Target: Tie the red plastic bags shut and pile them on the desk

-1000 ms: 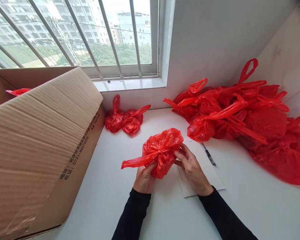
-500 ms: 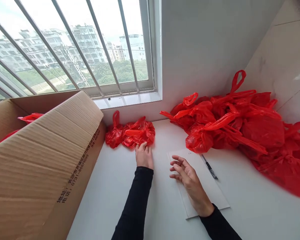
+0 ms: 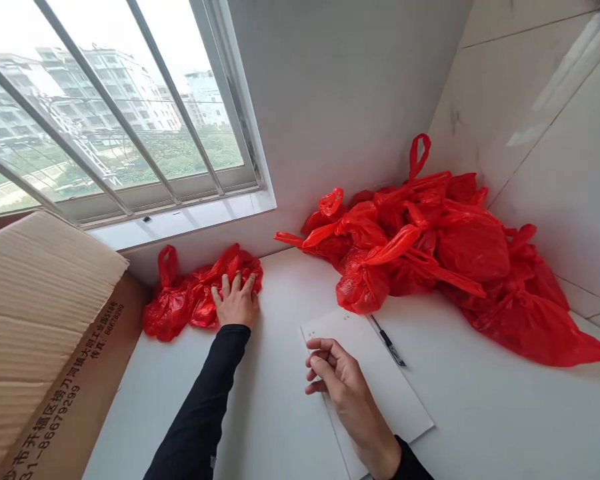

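Observation:
My left hand (image 3: 237, 301) lies with spread fingers on a small group of red plastic bags (image 3: 173, 310) against the wall below the window. These bags look knotted, and what they hold cannot be made out. My right hand (image 3: 343, 380) hovers over a white notepad (image 3: 375, 373), its fingers loosely curled and apart with nothing between them. A black pen (image 3: 389, 343) lies along the pad's right side, just beyond that hand. Behind the pad sits a large heap of red plastic bags (image 3: 473, 247), several of them tied with loop handles sticking up.
On the left stands an open cardboard box (image 3: 50, 333) with printed writing on its side. A barred window (image 3: 125, 120) and its sill (image 3: 195, 217) are behind. White table surface (image 3: 275, 400) shows between the box and the notepad. A tiled wall (image 3: 545, 133) rises at right.
The view has swung to the right. My left hand has moved forward from the near edge of the small bag group onto the bags, fingers spreading. My right hand still hovers over the pad.

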A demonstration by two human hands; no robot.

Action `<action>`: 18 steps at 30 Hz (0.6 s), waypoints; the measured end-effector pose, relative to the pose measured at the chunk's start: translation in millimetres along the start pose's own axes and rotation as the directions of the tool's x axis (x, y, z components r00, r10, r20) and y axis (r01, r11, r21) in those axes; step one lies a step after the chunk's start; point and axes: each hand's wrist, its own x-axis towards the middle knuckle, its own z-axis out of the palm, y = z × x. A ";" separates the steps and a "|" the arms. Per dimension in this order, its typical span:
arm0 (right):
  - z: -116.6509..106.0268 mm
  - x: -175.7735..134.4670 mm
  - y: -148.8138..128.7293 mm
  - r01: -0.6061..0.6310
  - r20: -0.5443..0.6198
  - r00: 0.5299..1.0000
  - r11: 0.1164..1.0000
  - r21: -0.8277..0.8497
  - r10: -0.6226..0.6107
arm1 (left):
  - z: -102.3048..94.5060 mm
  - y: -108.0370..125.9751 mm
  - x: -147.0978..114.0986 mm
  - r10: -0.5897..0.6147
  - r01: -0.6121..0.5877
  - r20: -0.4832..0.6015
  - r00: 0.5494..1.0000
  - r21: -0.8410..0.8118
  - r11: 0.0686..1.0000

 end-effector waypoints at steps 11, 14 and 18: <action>3.3 14.4 4.3 -0.018 -0.072 0.997 0.994 0.109 0.026 | 36.3 119.1 15.1 0.385 -0.316 0.305 0.871 -0.251 0.915; 5.6 20.9 8.5 -0.024 -0.130 0.991 0.988 0.153 0.044 | 58.9 136.6 35.2 0.418 -0.347 0.405 0.813 -0.240 0.907; 10.5 26.3 16.5 -0.040 -0.196 0.978 0.984 0.172 0.074 | 81.4 150.9 61.6 0.464 -0.385 0.377 0.801 -0.269 0.883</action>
